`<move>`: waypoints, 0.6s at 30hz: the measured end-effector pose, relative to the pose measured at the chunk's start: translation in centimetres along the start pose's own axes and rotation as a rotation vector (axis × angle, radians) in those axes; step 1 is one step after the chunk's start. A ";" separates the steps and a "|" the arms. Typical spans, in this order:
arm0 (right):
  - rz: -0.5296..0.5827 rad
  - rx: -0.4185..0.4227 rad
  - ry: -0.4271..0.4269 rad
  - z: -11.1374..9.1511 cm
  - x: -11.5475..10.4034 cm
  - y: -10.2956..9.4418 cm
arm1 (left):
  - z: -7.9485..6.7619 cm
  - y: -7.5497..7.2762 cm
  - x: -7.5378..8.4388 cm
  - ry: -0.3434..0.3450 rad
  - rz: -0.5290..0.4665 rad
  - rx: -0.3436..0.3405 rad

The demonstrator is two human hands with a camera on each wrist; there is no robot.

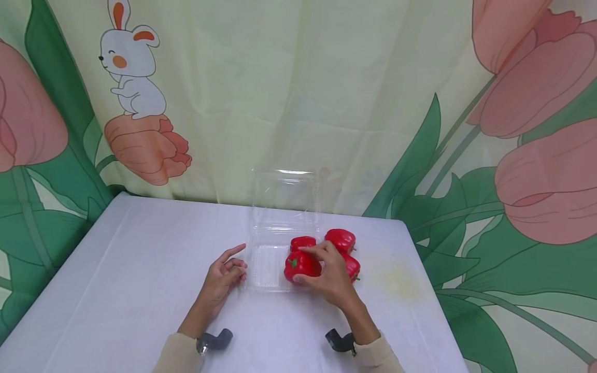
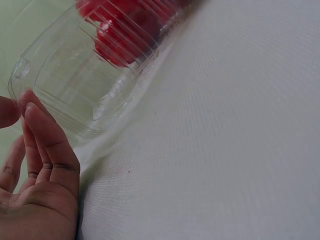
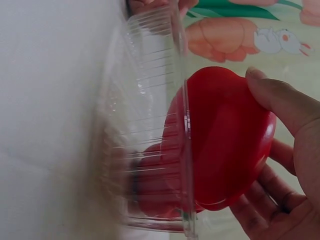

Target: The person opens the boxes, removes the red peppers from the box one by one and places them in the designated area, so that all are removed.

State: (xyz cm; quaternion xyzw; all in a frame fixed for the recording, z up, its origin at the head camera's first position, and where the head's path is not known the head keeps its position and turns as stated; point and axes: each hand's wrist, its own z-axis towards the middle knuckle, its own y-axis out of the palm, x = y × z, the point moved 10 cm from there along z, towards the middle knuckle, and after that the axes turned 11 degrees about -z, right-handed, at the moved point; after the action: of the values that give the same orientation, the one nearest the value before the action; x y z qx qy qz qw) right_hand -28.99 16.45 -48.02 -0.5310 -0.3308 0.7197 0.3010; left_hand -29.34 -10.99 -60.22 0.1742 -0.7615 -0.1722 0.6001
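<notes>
A clear plastic clamshell container [image 1: 268, 267] lies on the table with its lid [image 1: 286, 194] raised at the back. My right hand [image 1: 332, 272] grips a red bell pepper [image 1: 302, 265] between thumb and fingers, over the container's right half. In the right wrist view, the lower side of this pepper [image 3: 225, 135] shows partly through the container's wall. Behind it, another red bell pepper [image 1: 303, 242] sits in the container's far right part. At the container's left edge, my left hand [image 1: 224, 280] pinches the rim; its thumb and a fingertip meet there in the left wrist view.
Two more red bell peppers, a far one [image 1: 340, 240] and a nearer one [image 1: 352, 267], lie right of the container, the nearer partly hidden by my right hand. A white cloth covers the table [image 1: 140, 285]. A printed curtain [image 1: 224, 103] hangs behind.
</notes>
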 end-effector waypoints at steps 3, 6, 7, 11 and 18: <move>0.008 0.017 0.003 0.0 -0.1 -0.6 | -0.1 0.0 0.1 0.001 0.000 0.002; 0.010 0.033 0.002 0.1 -0.1 -1.3 | -0.1 0.0 0.1 0.003 0.000 0.002; 0.007 0.038 0.005 0.1 -0.1 -1.5 | -0.1 0.0 0.1 0.004 -0.001 0.003; -0.009 0.058 0.006 0.3 0.0 -2.3 | -0.1 0.1 0.1 0.016 0.004 -0.010; -0.033 0.082 0.002 0.7 0.4 -3.8 | -0.1 0.2 0.2 0.026 0.007 -0.026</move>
State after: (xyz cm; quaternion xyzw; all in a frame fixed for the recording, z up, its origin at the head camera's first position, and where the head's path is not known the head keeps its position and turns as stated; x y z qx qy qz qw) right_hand -29.44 18.98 -45.10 -0.5133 -0.3096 0.7270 0.3348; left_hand -29.26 -10.94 -59.96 0.1659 -0.7521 -0.1776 0.6126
